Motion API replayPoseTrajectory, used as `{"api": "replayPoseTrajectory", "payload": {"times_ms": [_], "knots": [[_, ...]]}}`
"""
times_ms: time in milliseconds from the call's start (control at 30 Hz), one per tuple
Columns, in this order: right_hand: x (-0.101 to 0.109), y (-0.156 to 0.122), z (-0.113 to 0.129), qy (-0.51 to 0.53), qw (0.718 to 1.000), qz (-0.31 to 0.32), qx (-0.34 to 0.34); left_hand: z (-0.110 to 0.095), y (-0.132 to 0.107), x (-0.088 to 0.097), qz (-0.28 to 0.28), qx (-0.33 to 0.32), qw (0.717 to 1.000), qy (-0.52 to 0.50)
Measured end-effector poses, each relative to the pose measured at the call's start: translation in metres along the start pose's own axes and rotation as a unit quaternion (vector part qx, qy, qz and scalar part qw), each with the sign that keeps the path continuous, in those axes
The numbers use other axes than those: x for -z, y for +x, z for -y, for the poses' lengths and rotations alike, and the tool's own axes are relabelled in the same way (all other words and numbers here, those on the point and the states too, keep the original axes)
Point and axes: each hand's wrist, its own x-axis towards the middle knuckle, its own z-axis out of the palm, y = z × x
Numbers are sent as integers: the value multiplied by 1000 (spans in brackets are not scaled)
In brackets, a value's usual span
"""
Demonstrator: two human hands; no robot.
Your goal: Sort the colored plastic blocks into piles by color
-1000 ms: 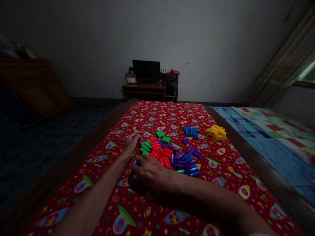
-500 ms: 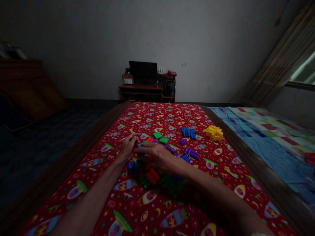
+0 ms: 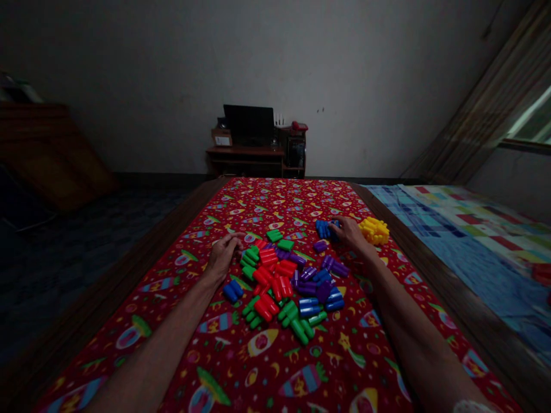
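Note:
A heap of plastic blocks (image 3: pixel 284 284) in red, green, blue and purple lies on a red patterned cloth (image 3: pixel 267 373). My left hand (image 3: pixel 224 253) rests at the heap's left edge, fingers curled beside the green blocks. My right hand (image 3: pixel 349 232) reaches far right, its fingers closed on a separate cluster of blue blocks (image 3: pixel 323 229). A yellow block cluster (image 3: pixel 374 230) sits just right of that hand.
The cloth covers a long table with a dark wooden rim (image 3: pixel 451 298). A checked blanket (image 3: pixel 473 241) lies to the right. A low desk with a monitor (image 3: pixel 249 123) stands at the far wall. A dark floor is on the left.
My right hand has left the near side of the heap and swung out to the blue cluster at the far right. Blocks it covered now show. My left hand stayed put.

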Motion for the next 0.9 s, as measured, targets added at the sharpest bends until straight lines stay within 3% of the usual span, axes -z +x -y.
{"api": "replayPoseTrajectory", "payload": {"times_ms": [167, 200, 267, 333, 433, 533, 667, 800, 900], "knots": [[28, 1, 33, 72, 995, -40, 47, 0, 0, 1, 5, -5, 1000, -11], [36, -3, 41, 84, 994, -10, 68, 1, 0, 1, 6, -3, 1000, -12], [49, -18, 55, 86, 983, 107, 122, 1, 1, 1, 6, -1, 1000, -15], [55, -41, 62, 57, 955, 231, 179, 2, 2, 1, 5, -2, 1000, -16], [51, -78, 62, -5, 926, 300, 230, 1, 2, 0, 4, -6, 1000, -14], [44, -98, 56, -36, 924, 294, 243, -1, 0, -1, 3, -2, 1000, -11], [50, -88, 54, -13, 940, 245, 236, -4, -1, -2, 5, -1, 1000, 1], [50, -51, 41, -32, 983, 127, 131, -5, -1, -2, 1, 6, 1000, 11], [31, -30, 20, -67, 994, 72, 48, -4, 0, -2, -3, 5, 1000, 2]]}}
